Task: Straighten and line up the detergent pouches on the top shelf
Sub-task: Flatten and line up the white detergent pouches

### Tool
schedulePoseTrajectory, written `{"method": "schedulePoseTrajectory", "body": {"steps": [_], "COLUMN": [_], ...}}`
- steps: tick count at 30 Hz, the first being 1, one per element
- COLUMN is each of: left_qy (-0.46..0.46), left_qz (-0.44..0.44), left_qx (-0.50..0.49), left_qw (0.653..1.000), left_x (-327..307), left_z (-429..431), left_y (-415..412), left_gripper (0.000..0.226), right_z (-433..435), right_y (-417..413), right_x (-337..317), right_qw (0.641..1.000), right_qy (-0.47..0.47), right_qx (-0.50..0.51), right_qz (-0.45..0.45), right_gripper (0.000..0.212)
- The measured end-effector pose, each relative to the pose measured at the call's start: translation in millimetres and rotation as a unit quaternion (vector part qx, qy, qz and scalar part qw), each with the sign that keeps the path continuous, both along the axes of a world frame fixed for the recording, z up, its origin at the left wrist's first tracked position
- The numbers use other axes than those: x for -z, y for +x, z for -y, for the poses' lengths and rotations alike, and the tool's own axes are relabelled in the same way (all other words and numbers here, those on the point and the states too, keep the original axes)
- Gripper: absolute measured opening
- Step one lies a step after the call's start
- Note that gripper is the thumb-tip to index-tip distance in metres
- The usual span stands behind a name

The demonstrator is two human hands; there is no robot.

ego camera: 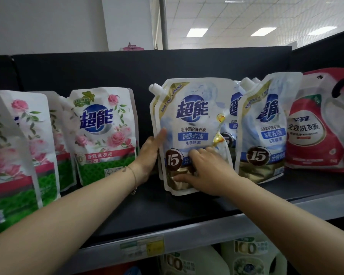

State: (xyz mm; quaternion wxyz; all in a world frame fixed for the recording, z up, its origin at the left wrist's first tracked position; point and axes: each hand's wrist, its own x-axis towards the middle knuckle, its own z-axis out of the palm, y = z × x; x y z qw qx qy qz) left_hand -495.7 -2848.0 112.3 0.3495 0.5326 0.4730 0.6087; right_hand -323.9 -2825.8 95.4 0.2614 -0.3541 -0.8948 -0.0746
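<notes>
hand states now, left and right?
Left hand: grips the left edge of the blue-and-gold pouch, thumb in front.
Right hand: open, fingers pressing on that pouch's lower front.

On the black shelf (147, 205), the left hand (149, 153) grips the left edge of an upright blue-and-gold pouch (195, 116); the right hand (205, 167) presses its lower front. Rose pouches (105, 135) stand left, a red pouch (316, 126) right.
</notes>
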Motion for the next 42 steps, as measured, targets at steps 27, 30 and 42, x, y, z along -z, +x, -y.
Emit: {"method": "schedulePoseTrajectory", "body": {"steps": [27,30,42], "left_qy": [0.096,0.094,0.128], "left_qz": [0.022,0.032,0.026], "left_qx": [-0.344,-0.361,-0.382], "left_qw": [0.934,0.927,0.915], "left_x": [9.5,9.4,21.1], "left_z": [79.3,80.3,77.4], "left_y": [-56.8,-58.5,-59.6], "left_gripper": [0.02,0.034,0.023], "right_z": [51.9,36.5,-80.3], "right_y": [-44.9,-26.6,-36.8], "right_x": [-4.5,-8.1,-21.9], "right_qw": [0.933,0.943,0.946], "right_qy": [0.072,0.072,-0.278], "right_qx": [-0.337,-0.28,0.052], "right_qz": [-0.104,-0.165,-0.158], "right_gripper": [0.036,0.039,0.034]}}
